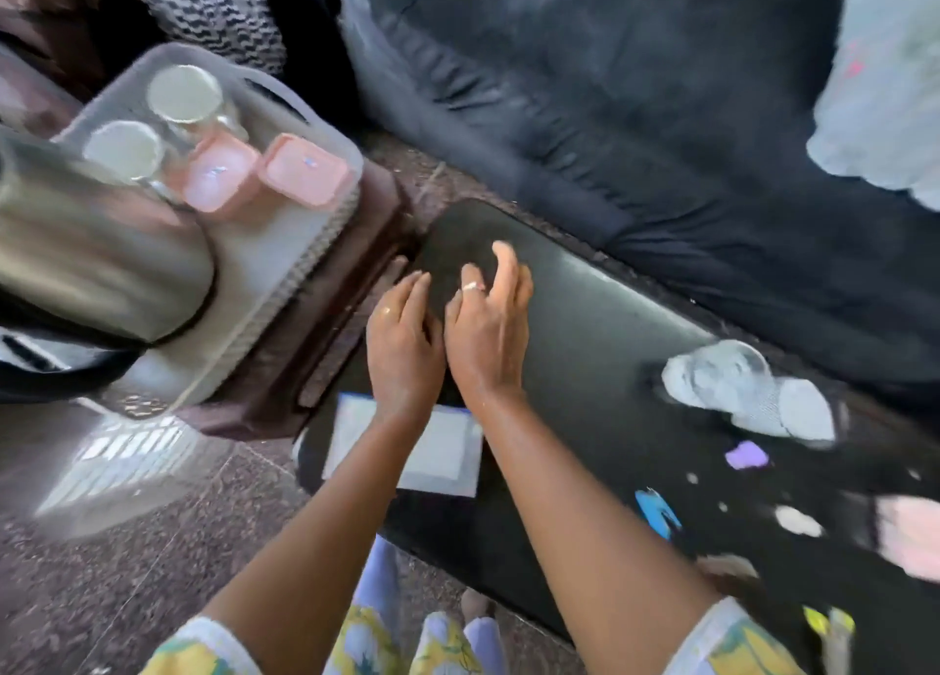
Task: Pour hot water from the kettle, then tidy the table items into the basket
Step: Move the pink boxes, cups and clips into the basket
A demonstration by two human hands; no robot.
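- Yellow-and-white patterned sleeves point(732, 644) framed the bottom edge, nearest the camera, with both bare forearms reaching forward from them.
- Both hands hovered side by side over the far-left end of a dark table point(585, 348), almost touching each other.
- Left hand point(404, 341) was palm down, fingers extended and loosely together, grasping nothing.
- Right hand point(486, 318) was also empty, fingers spread and slightly curled, a ring on one finger.
- Under the forearms, a white rectangular sheet with a blue edge point(442, 453) lay flat on the table.
- Left of the hands, a pale basket point(285, 277) sat on a brown stool point(356, 292), just beside the table end.
- Inside the basket stood two jars with pale round lids point(185, 94) and two containers with pink square lids point(302, 170), grouped at its far side.
- A metal kettle point(101, 257) filled the near-left side, blurred, overlapping the basket; whether it rested in it could not be told.
- Right of the hands, well apart, a clear crumpled plastic item point(737, 384) lay on the table, with small coloured scraps point(745, 454) nearer the camera.
- Behind the table lay a dark cushioned seat point(610, 114).
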